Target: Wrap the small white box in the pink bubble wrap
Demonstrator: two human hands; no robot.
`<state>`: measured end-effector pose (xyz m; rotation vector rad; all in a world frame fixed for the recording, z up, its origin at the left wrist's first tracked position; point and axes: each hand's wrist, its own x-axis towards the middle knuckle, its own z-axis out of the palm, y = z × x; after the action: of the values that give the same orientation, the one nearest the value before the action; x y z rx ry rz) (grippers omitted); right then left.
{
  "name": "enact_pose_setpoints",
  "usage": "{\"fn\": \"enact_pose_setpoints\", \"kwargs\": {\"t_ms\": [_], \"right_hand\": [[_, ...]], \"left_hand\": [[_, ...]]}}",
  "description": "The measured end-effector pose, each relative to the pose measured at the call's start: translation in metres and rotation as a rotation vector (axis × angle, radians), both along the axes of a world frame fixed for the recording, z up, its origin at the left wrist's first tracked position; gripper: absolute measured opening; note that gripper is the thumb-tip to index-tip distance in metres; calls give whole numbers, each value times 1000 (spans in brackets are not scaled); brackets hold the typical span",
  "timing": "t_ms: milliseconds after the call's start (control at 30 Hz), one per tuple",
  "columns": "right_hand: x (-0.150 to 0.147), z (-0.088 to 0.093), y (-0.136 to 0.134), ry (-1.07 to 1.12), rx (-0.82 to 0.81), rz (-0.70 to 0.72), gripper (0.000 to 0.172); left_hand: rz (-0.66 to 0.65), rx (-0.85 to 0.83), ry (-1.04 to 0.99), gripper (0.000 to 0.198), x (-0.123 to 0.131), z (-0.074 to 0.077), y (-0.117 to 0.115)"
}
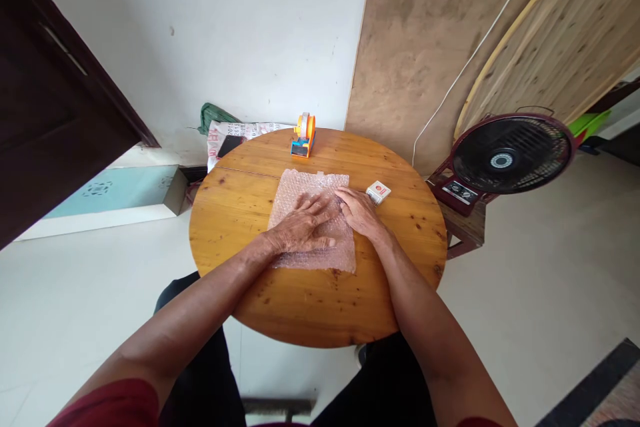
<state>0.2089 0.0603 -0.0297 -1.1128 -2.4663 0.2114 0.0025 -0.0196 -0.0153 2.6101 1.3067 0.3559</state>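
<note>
A sheet of bubble wrap (pixel 300 190) lies flat in the middle of a round wooden table (pixel 250 200). My left hand (pixel 303 230) rests palm down on the sheet, fingers stretched out and spread. My right hand (pixel 359 211) lies flat on the sheet's right edge, fingers extended toward the far side. Neither hand holds anything. A small white box with a red mark (pixel 379 192) sits on the table just right of my right hand. An orange and blue tape dispenser (pixel 304 135) stands at the table's far edge.
A dark red floor fan (pixel 510 155) stands on a low stool to the right of the table. A printed bag with a dark phone (pixel 230 144) on it lies behind the table at the left. Wooden boards (pixel 500 27) lean on the wall.
</note>
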Motion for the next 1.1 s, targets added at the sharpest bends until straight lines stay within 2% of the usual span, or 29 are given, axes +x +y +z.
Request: {"fn": "enact_pose_setpoints", "kwargs": {"t_ms": [233, 567, 633, 800, 867, 1000, 1100], "right_hand": [[-1, 4, -2, 120, 34, 11, 41], [1, 14, -3, 276, 125, -26, 41], [4, 18, -3, 308, 170, -97, 38], [17, 30, -2, 302, 234, -396, 29], [22, 33, -2, 248, 186, -485, 34], [31, 37, -2, 101, 4, -618, 62], [36, 39, 0, -3, -117, -688, 62]], "left_hand": [[-18, -9, 54, 91, 2, -2, 2], [-1, -25, 30, 91, 2, -1, 1], [-2, -30, 28, 91, 2, -2, 2], [-3, -16, 21, 91, 2, -4, 2], [-2, -14, 21, 91, 2, -5, 3], [0, -15, 23, 91, 2, -4, 3], [4, -10, 27, 90, 2, -4, 2]]}}
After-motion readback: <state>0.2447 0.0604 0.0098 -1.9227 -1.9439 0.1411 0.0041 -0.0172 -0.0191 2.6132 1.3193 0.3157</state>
